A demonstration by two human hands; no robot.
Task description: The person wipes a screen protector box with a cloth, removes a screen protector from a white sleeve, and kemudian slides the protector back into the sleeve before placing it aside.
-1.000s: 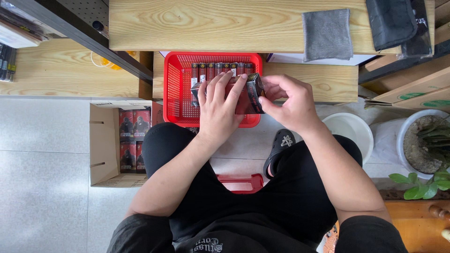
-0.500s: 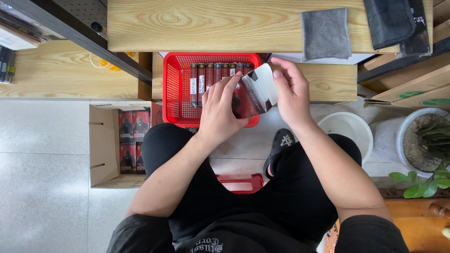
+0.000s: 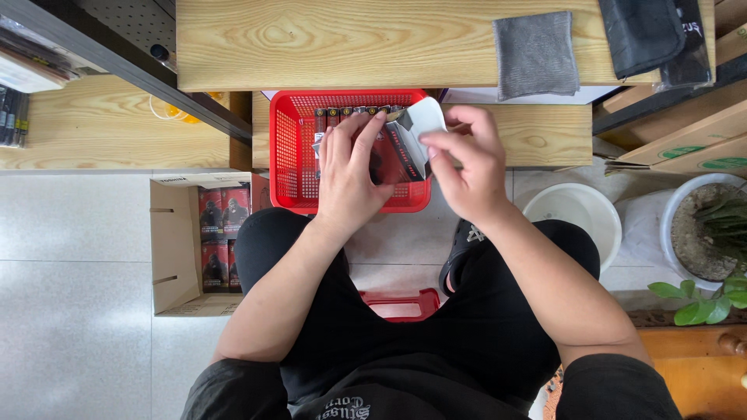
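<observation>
The left hand [image 3: 348, 175] and the right hand [image 3: 465, 159] both grip one small dark box [image 3: 401, 144], its white flap open, over the red basket's [image 3: 284, 148] right edge; one grey cloth [image 3: 535, 53] lies beyond on the wooden surface [image 3: 327, 39]; one open carton [image 3: 173, 245] sits left, bare floor beside it.

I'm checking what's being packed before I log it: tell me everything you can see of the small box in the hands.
The small box is dark red and black cardboard with a pale inner face. Its white end flap stands open, pointing up and right. It is tilted over the red plastic basket, above a row of similar dark packs. The left hand lies flat across its left side; the right hand pinches the flap end. Its contents are not visible.
</observation>
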